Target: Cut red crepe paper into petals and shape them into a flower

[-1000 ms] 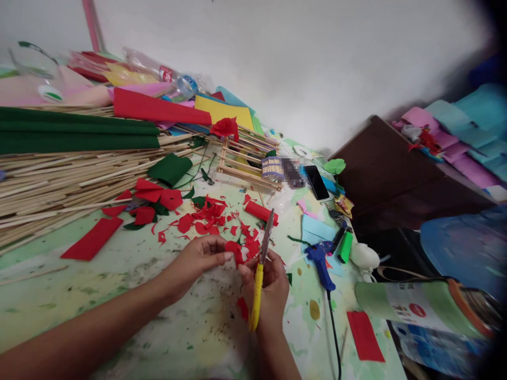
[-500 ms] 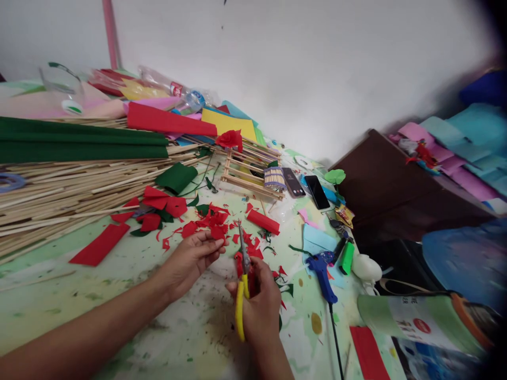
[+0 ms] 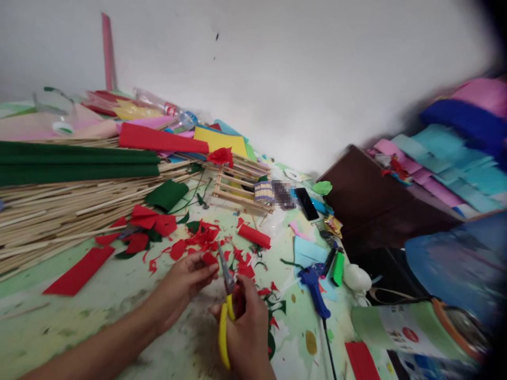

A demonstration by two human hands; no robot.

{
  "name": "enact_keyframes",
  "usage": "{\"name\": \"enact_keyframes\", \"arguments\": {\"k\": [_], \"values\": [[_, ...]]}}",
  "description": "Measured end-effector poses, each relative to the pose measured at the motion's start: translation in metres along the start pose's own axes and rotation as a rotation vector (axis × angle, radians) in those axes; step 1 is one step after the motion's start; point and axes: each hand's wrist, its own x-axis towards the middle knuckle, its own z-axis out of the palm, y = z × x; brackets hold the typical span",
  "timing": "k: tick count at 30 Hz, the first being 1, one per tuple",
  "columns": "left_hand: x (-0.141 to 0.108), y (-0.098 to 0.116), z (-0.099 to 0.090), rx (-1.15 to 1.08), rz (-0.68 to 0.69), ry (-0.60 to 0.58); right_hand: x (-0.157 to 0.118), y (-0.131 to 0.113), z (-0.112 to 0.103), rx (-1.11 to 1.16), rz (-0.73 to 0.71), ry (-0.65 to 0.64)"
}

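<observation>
My left hand pinches a small piece of red paper between thumb and fingers, low over the table. In my right hand are yellow-handled scissors, their blades pointing up and away, just right of the red piece. Whether the blades are slightly parted is too small to tell. Beyond both hands lie many red scraps, and a rolled red strip rests to their right. A flat red strip lies to the left, near a folded green piece.
Thin wooden sticks spread across the left under green paper. A small stick frame with a red flower stands at the back. On the right are a phone, a blue glue gun with its cord, and a green bottle.
The view has shifted, so the table's things appear lower and further left. My left hand still pinches the red piece, now tilted differently, and the scissors remain in my right hand.
</observation>
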Motion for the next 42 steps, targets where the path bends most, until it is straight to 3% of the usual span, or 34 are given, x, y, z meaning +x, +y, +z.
{"name": "enact_keyframes", "arguments": {"k": [4, 6, 8, 9, 15, 19, 21, 23, 26, 29, 32, 35, 39, 42], "values": [[0.001, -0.012, 0.002, 0.247, 0.025, -0.117, -0.003, 0.026, 0.015, 0.065, -0.121, 0.242], [0.006, -0.020, -0.002, 0.345, 0.057, -0.061, 0.004, 0.034, 0.021, 0.112, -0.209, 0.195], [0.012, -0.029, -0.007, 0.394, 0.110, 0.011, 0.010, 0.035, 0.025, 0.158, -0.309, 0.043], [0.013, -0.033, -0.008, 0.431, 0.114, -0.010, 0.011, 0.034, 0.027, 0.167, -0.326, 0.023], [-0.002, -0.036, 0.002, 0.442, 0.125, -0.144, -0.005, 0.034, 0.036, 0.471, -0.163, 0.259], [-0.011, -0.034, 0.010, 0.485, 0.131, -0.285, -0.002, 0.033, 0.029, 0.653, -0.207, 0.155], [-0.013, -0.035, 0.010, 0.612, 0.214, -0.344, 0.001, 0.027, 0.021, 0.707, -0.208, 0.123], [-0.015, -0.037, 0.008, 0.799, 0.319, -0.382, 0.005, 0.021, 0.014, 0.806, -0.176, 0.228], [-0.018, -0.040, 0.003, 1.071, 0.455, -0.461, 0.010, 0.015, 0.007, 0.928, -0.082, 0.234], [-0.021, -0.042, -0.003, 1.274, 0.538, -0.590, 0.017, 0.016, 0.004, 0.984, -0.102, 0.310], [-0.022, -0.045, -0.006, 1.376, 0.587, -0.688, 0.022, 0.017, 0.002, 0.981, -0.127, 0.351], [-0.012, -0.050, 0.000, 1.328, 0.621, -0.737, 0.024, 0.015, 0.001, 0.977, -0.175, 0.381], [0.015, -0.051, 0.021, 1.220, 0.679, -0.698, 0.027, 0.009, -0.004, 0.959, -0.286, 0.418], [0.027, -0.045, 0.031, 1.136, 0.733, -0.533, 0.031, 0.003, -0.014, 0.925, -0.337, 0.380]]}}
